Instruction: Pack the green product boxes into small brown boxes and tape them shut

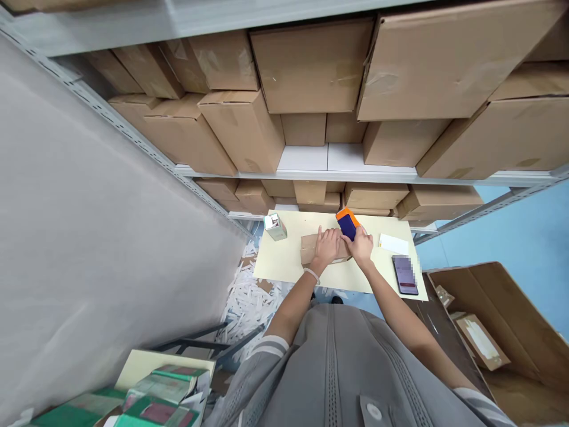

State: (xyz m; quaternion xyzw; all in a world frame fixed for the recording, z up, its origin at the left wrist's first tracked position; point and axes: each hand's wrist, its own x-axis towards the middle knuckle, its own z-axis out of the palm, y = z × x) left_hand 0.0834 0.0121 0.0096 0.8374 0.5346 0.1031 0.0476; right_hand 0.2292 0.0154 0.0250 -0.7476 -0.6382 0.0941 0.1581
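On the cream tabletop sits a small brown cardboard box. My left hand lies on top of the box with its fingers stretched out, pressing on it. My right hand is closed around an orange and dark blue tool, which looks like a tape dispenser, held tilted at the right end of the box. The tool's underside is hidden by my hand and the box. A phone and a white card or slip lie to the right of my right hand.
A small open-topped carton stands at the table's back left. Shelves full of cardboard boxes rise behind. Shredded paper covers the floor at left. At right is a large open carton; green boxes sit at lower left.
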